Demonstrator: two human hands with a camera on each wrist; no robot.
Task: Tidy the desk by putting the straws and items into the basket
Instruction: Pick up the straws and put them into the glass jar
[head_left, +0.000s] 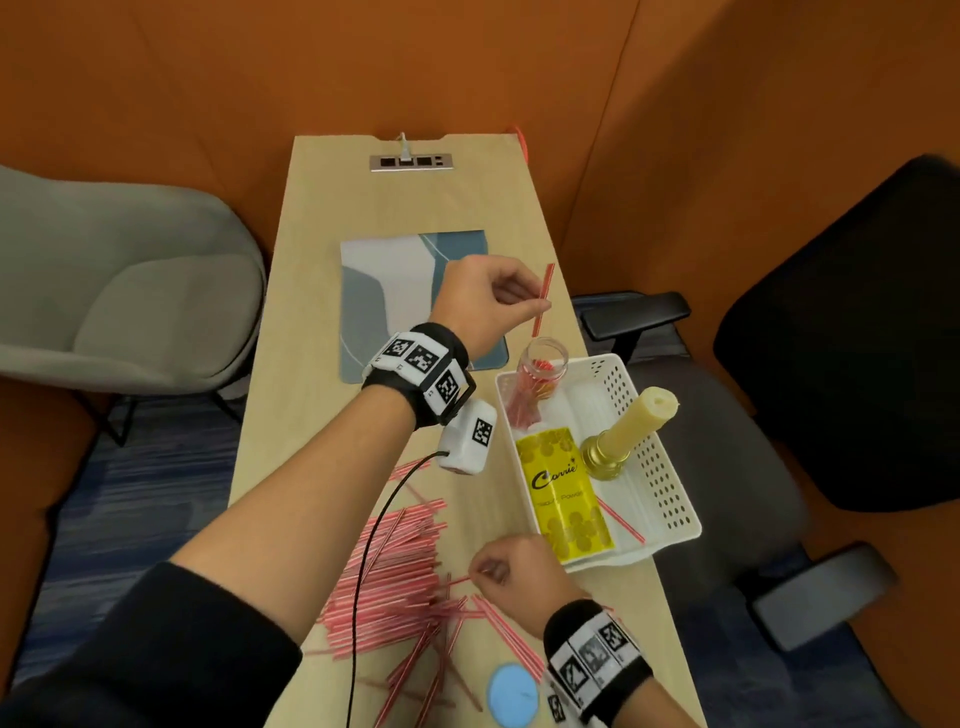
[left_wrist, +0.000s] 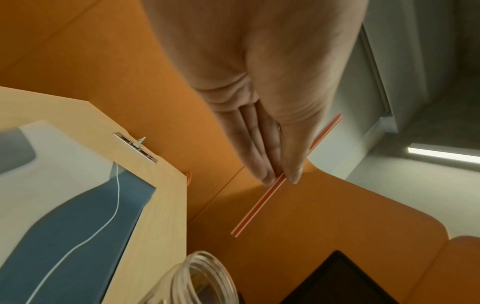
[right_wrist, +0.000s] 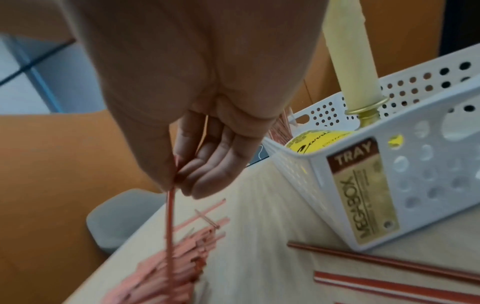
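Above the clear glass jar (head_left: 543, 364) in the white perforated plastic basket (head_left: 670, 499): left hand (head_left: 485, 301) pinching one red-and-white striped straw (head_left: 543, 297), ready for lowering in; right hand (head_left: 519, 577) pinching another straw (right_wrist: 169, 226) from the pile (head_left: 395, 587).

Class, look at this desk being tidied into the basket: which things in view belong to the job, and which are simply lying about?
Part of the job:
- left hand pinching a straw
- right hand pinching another straw
- straw pile
- basket
- jar, yellow packet and candle, in the basket

Lying about:
- blue-grey mat
- grey chair
- socket strip
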